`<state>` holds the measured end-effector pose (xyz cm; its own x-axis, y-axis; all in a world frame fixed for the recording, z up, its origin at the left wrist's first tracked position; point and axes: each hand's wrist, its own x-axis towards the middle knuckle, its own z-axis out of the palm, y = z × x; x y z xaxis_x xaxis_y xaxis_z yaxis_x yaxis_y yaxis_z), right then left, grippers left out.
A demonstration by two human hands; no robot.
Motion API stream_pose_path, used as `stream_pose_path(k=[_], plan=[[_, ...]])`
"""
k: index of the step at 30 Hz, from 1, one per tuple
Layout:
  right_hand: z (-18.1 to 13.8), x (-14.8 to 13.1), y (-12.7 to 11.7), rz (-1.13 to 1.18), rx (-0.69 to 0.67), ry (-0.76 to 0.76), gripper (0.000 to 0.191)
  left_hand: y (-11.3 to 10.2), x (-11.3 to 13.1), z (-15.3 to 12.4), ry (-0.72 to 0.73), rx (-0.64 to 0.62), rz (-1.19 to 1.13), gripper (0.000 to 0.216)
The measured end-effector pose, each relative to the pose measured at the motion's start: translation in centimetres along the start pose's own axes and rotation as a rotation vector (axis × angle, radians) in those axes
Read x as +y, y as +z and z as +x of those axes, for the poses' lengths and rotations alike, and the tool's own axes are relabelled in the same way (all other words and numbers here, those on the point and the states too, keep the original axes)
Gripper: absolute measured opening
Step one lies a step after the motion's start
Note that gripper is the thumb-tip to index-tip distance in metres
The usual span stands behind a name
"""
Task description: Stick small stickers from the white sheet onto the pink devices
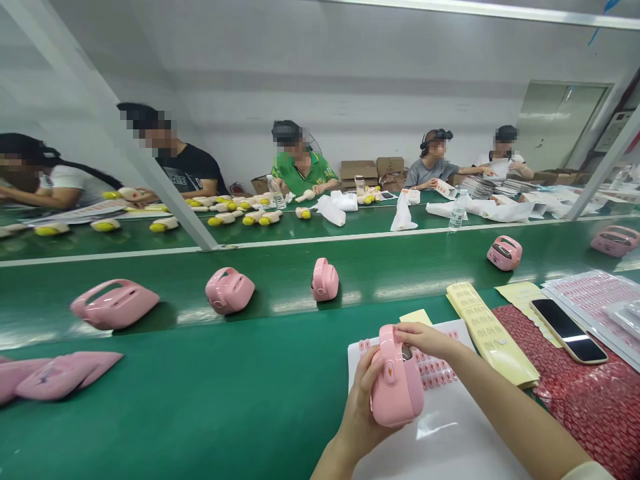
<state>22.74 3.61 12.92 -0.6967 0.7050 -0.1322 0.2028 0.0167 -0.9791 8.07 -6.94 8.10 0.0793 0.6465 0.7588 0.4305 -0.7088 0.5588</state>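
A small pink device [397, 397] with a rounded body and a carry handle is held up above the bench, one side toward me. An oval badge with a small orange-red mark sits where the handle meets the body. My left hand [359, 410] is closed around its left side and underside. The fingers of my right hand [425, 338] press on its far upper side, by the handle and a dark window; their tips are partly hidden. Beneath lies a white sheet [450, 433] with rows of small oval red-and-pink stickers.
Several like pink devices [230, 292] stand on the green conveyor belt [280, 273] ahead. To my right lie a yellow sticker sheet [493, 333], red bubble wrap [595, 393] and a phone [569, 330]. A pink bundle [63, 377] rests at left. Several people sit opposite.
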Motion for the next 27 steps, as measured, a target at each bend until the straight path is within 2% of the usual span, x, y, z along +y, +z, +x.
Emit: stream_pose_path(k=[1, 3, 6, 8, 9, 11, 13, 14, 17, 20, 22, 24, 27], plan=[[0.2, 0.3, -0.3, 0.008, -0.023, 0.037, 0.038, 0.1, -0.1, -0.2, -0.049, 0.014, -0.050, 0.084], [0.9, 0.7, -0.9, -0.003, 0.031, 0.069, 0.037, 0.6, -0.5, -0.7, -0.225, 0.045, -0.175, 0.090], [2.7, 0.4, -2.2, -0.052, 0.237, 0.087, 0.029, 2.0, -2.0, -1.6, -0.562, 0.122, -0.287, 0.087], [4.6, -0.2, -3.4, -0.108, 0.407, 0.088, 0.021, 2.9, -3.2, -2.0, -0.676, 0.121, -0.234, 0.072], [5.7, -0.4, -4.0, -0.143, 0.491, 0.092, 0.018, 3.2, -3.6, -2.2, -0.680, 0.065, -0.175, 0.066], [8.2, -0.8, -5.2, -0.216, 0.638, 0.112, 0.013, 3.6, -4.2, -2.3, -0.637, -0.128, -0.041, 0.053], [10.4, -0.9, -6.4, -0.278, 0.745, 0.147, 0.018, 3.6, -4.2, -2.1, -0.583, -0.297, 0.064, 0.040], [11.4, -0.8, -7.0, -0.301, 0.784, 0.170, 0.022, 3.5, -4.1, -2.0, -0.567, -0.341, 0.096, 0.035], [13.0, -0.6, -8.7, -0.346, 0.870, 0.235, 0.029, 3.5, -3.8, -1.6, -0.552, -0.379, 0.124, 0.030], [13.2, -0.6, -9.7, -0.402, 0.965, 0.253, 0.030, 3.8, -3.8, -1.6, -0.551, -0.386, 0.126, 0.030], [13.1, -0.8, -9.0, -0.461, 1.040, 0.211, 0.035, 4.1, -3.9, -1.6, -0.560, -0.390, 0.132, 0.029], [13.6, -1.3, -7.1, -0.526, 1.079, 0.124, 0.042, 4.4, -3.8, -1.5, -0.580, -0.398, 0.135, 0.030], [15.6, -2.1, -2.5, -0.589, 1.005, -0.011, 0.044, 4.5, -3.4, -0.9, -0.589, -0.456, 0.129, 0.031]])
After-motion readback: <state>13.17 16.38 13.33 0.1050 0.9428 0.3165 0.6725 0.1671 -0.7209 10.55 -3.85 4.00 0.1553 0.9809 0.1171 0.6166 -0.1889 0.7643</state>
